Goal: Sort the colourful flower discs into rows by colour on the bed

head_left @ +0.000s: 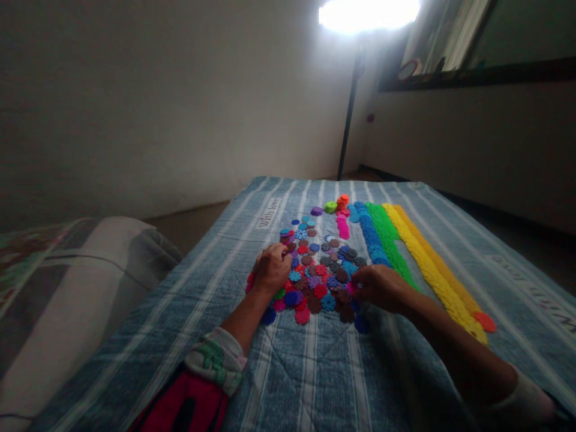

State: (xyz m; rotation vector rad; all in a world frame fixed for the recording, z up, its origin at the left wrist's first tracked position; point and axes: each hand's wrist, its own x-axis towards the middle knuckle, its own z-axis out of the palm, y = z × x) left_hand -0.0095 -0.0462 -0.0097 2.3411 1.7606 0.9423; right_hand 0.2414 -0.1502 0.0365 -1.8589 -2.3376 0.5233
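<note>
A loose pile of flower-shaped plastic discs [314,281] in mixed colours lies on the striped blue cloth. At the pile's left side rests my left hand [272,268], its fingers curled inward; what they hold, if anything, is hidden. My right hand [380,287] is at the pile's right edge, fingertips closed on a pink flower-shaped disc [351,288]. To the right, overlapping discs form long rows: a blue row [370,234], a green row [390,240], a yellow row [425,264] and an orange-yellow row [434,258]. A short pink row [342,226] lies beyond the pile.
Small stacks of orange discs [342,201], lime-green discs [330,207] and purple discs [317,211] sit at the far side. One orange-red disc [485,321] lies by the yellow row's near end. A lit lamp [369,15] stands behind; a cushioned surface [103,270] is at left.
</note>
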